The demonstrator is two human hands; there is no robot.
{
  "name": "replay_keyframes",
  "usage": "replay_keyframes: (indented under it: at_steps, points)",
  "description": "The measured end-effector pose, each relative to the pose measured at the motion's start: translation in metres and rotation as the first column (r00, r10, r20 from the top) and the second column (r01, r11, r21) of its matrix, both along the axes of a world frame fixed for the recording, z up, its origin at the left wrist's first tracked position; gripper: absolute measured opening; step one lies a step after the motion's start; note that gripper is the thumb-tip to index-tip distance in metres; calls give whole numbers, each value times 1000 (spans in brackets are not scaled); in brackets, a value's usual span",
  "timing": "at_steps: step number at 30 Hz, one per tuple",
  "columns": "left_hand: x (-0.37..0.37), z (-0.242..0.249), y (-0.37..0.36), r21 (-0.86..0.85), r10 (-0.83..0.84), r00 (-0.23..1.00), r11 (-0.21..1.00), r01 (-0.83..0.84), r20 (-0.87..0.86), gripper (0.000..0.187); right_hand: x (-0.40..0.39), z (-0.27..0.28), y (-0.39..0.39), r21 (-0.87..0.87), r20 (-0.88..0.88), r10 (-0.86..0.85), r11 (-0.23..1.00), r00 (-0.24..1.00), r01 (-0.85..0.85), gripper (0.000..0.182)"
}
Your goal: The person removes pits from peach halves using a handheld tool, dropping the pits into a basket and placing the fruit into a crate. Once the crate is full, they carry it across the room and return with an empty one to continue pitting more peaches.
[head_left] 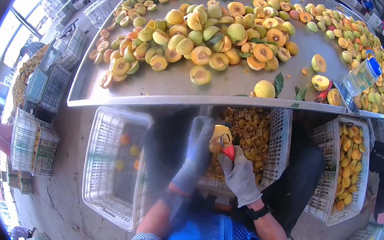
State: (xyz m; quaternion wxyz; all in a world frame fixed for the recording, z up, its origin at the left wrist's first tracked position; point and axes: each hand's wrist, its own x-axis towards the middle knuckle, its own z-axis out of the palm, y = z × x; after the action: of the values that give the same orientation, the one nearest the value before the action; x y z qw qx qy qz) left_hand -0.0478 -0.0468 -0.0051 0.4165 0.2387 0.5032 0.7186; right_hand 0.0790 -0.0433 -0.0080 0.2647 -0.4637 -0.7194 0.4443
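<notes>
My left hand [199, 140], in a pale glove and blurred by motion, is closed at the side of a yellow peach half [217, 136]. My right hand [242, 178], also gloved, grips a red-handled pitting knife [228, 151]. The knife's curved metal loop lies against the cut face of the peach. Both hands are over a white crate [278, 150] of brownish peach scraps [250, 132] between my knees. On the metal table [156, 97] ahead, a heap of halved peaches [200, 54] is spread out.
At my left stands a white crate [90, 165] with a few fruits inside. Another crate [362, 189], at my right, holds peach halves [348, 163]. A blue-lidded plastic jar [362, 76] is near the table's right edge. People work at both sides among stacked crates [24, 140].
</notes>
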Motion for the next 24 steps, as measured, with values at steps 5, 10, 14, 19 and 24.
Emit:
replay_keyframes:
  at_steps: [5,10,14,19,24]
  points:
    - [2,-10,6,-110,65,994,991,-74,-88,24,-3,-13,-5,-42,48,-40,998,998,42,26]
    - [5,-4,4,-91,-4,989,996,-9,-148,29,-6,-10,-10,-88,-28,-16,996,999,13,28]
    - [3,-4,6,-92,-106,965,992,86,-241,30,-6,-5,-6,-308,-232,14,947,973,-87,30]
    - [-20,-11,5,17,-354,935,935,355,-21,42,-1,-6,-3,-366,-342,50,913,938,-182,27]
    - [-36,1,3,151,-539,834,840,521,120,49,-5,12,-5,-506,-451,9,821,893,-264,25]
